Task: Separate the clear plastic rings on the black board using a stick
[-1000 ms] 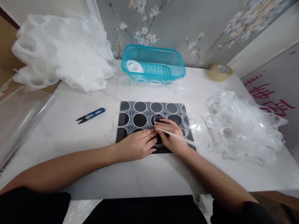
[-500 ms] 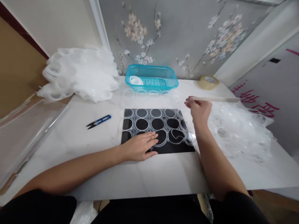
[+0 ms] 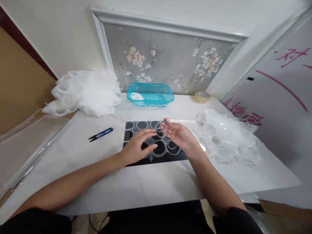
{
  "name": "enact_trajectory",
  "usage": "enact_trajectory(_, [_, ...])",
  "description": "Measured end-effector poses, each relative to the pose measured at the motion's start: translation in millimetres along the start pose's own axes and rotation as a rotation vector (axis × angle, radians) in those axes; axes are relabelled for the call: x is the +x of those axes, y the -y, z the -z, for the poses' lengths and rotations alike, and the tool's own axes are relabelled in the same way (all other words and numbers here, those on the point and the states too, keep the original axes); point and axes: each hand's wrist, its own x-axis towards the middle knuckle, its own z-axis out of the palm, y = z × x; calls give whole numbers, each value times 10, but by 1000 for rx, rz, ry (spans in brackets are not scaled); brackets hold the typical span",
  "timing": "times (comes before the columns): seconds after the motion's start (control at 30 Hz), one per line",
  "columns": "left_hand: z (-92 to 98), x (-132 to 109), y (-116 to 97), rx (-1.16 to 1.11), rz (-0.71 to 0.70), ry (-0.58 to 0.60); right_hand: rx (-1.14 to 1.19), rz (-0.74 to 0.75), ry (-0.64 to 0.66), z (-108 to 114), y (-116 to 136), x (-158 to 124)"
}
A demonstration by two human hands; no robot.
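A thin clear plastic ring (image 3: 157,134) stands raised above the black mat between my hands. The fingers of my right hand (image 3: 177,134) hold its right side. A slim white stick (image 3: 182,121) sticks out to the right behind that hand and seems gripped there too. My left hand (image 3: 136,146) is open, thumb apart, its fingertips close to the ring's left edge; whether they touch cannot be told. Beneath lies the black mat (image 3: 168,158), under a clear plastic sheet with rows of round outlines (image 3: 159,148). A curled thin strip (image 3: 172,145) rests on the sheet's right part.
Blue thread snips (image 3: 101,134) lie at left. White ring-patterned sheets (image 3: 90,94) are piled behind them. A turquoise basket (image 3: 150,87) holding white rings (image 3: 136,96) stands at the back, near a tape roll (image 3: 201,96). Clear plastic scraps (image 3: 226,139) heap up at right.
My right hand has come left from beside the scrap heap to above the mat, now with a clear ring. My left hand has lifted off the sheet. The view has tilted up.
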Motion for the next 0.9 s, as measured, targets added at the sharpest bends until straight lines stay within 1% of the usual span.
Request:
enact_trajectory(0.07, [103, 77, -28, -79, 78, -148, 87, -61, 95, -129, -8, -96])
enact_trajectory(0.1, [149, 110, -34, -121, 118, -192, 117, -79, 123, -181, -15, -141])
enact_trajectory(0.13, [189, 137, -34, -162, 153, -205, 130, -89, 150, -226, -21, -181])
enact_trajectory(0.17, [222, 158, -31, -202, 180, -187, 125, -91, 175, -262, -26, -217])
enact_trajectory(0.2, [247, 174, -28, -245, 200, -131, 108, -86, 202, -292, -30, -249])
enact_trajectory(0.3, [282, 193, -16, -416, 229, 119, 37, -45, 304, -342, -33, -328])
enact_trajectory(0.33, [285, 193, -13, -484, 251, 164, 10, -24, 339, -349, -33, -350])
enact_trajectory(0.37, [289, 193, -10, -554, 291, 176, -22, 1, 369, -352, -33, -372])
enact_trajectory(0.4, [297, 192, -10, -629, 344, 157, -60, 28, 387, -353, -34, -391])
enact_trajectory(0.47, [336, 196, -19, -812, 458, 67, -137, 71, 380, -349, -38, -424])
enact_trajectory(0.53, [413, 206, -56, -1060, 551, -13, -141, 97, 359, -346, -42, -446])
enact_trajectory(0.6, [514, 217, -125, -1319, 598, -82, -6, 126, 403, -351, -40, -459])
enact_trajectory(0.67, [612, 221, -213, -1505, 610, -134, 184, 160, 523, -366, -28, -466])
enact_trajectory(0.7, [653, 218, -257, -1559, 603, -152, 256, 180, 593, -375, -19, -470])
enact_trajectory(0.77, [709, 203, -329, -1605, 581, -181, 303, 217, 707, -391, 3, -485])
enact_trajectory(0.83, [732, 180, -373, -1592, 525, -203, 261, 277, 770, -400, 25, -513])
enact_trajectory(0.9, [735, 156, -393, -1541, 440, -216, 150, 338, 786, -403, 47, -556])
